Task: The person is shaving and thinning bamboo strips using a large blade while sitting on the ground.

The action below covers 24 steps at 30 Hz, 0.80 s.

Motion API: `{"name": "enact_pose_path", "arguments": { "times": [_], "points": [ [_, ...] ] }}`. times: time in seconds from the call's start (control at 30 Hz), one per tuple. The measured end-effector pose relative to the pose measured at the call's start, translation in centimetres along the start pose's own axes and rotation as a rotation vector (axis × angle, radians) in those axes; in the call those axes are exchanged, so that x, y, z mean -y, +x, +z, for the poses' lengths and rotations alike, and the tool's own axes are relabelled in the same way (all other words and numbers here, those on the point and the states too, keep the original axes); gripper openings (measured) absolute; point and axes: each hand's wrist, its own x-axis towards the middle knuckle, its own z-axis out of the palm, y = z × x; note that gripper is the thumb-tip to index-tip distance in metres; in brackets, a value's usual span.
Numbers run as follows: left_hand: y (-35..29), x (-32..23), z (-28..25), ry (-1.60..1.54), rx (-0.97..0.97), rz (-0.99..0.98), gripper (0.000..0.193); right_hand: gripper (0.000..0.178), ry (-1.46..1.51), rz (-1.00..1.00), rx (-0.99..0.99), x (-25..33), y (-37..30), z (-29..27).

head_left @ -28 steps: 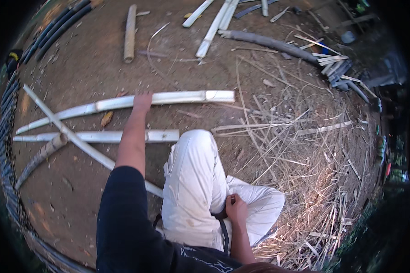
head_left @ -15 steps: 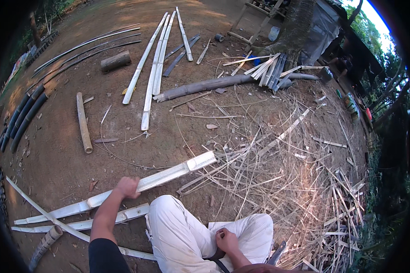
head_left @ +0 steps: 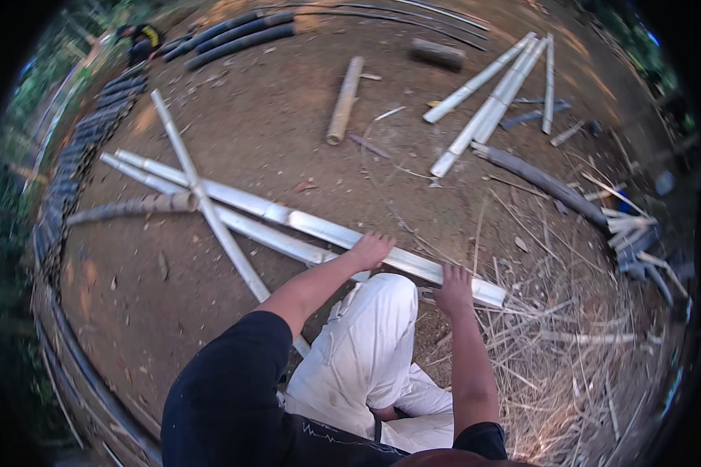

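Observation:
A long split bamboo strip (head_left: 319,227), pale inner side up, runs slantwise across the ground in front of my bent leg. My left hand (head_left: 371,250) grips its edge right of the middle, fingers curled over. Close to the strip's right end my right hand (head_left: 454,292) holds it too, fingertips over the far edge. Below it lies a second split bamboo strip (head_left: 280,244), partly hidden by my left arm. A narrower bamboo strip (head_left: 227,238) crosses these at the left.
Bamboo shavings (head_left: 537,366) cover the ground at right. A short bamboo pole (head_left: 343,101), a thick log (head_left: 438,54) and more split strips (head_left: 498,93) lie farther off. At left are a bamboo length (head_left: 132,208) and stacked dark poles (head_left: 78,148); a person (head_left: 140,39) is beyond.
My right hand has left my lap and taken hold of the strip near its right end. My left hand still grips the strip. The view has swung left.

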Motion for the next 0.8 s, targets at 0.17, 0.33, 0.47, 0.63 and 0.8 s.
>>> {"name": "enact_pose_path", "arguments": {
  "times": [0.17,0.33,0.47,0.63,0.8],
  "points": [
    [-8.8,-1.8,0.2,-0.269,-0.487,-0.453,0.076,0.068,0.007,-0.141,0.086,-1.0,2.1,3.7],
    [-15.4,-6.6,-0.6,-1.165,-0.485,-0.783,0.05,0.065,-0.051,-0.242,-0.008,-1.3,1.2,6.1],
    [-16.7,-14.1,-9.4,-1.068,-0.481,-0.577,0.037,0.069,-0.159,-0.335,-0.079,-3.6,1.1,7.1],
    [-14.7,-18.4,-9.2,-0.4,-0.326,-0.418,0.046,0.074,-0.196,-0.332,-0.072,-3.7,1.7,8.0],
    [-15.0,-18.2,-8.6,-0.378,-0.323,-0.427,0.049,0.074,-0.305,-0.33,-0.104,-4.8,7.2,4.1]
  ]
}}
